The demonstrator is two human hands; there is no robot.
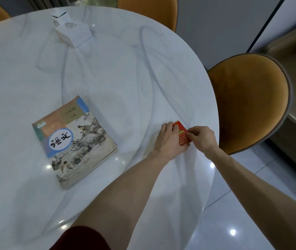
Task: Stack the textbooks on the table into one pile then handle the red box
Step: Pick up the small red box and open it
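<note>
1. I see both hands meeting on the red box [182, 133] near the right edge of the round white table [143, 69].
2. My left hand [168, 139] lies over the box's left side, fingers curled against it; the box sits on the tabletop.
3. My right hand [202, 137] pinches the box's right edge with closed fingertips.
4. The textbooks [74, 141] lie as one pile, well apart to the left, cover up and turned at an angle; I cannot tell how many are in it.
5. A white carton [72, 31] stands at the far side.
6. An orange chair [248, 101] sits just beside the table's right edge.
</note>
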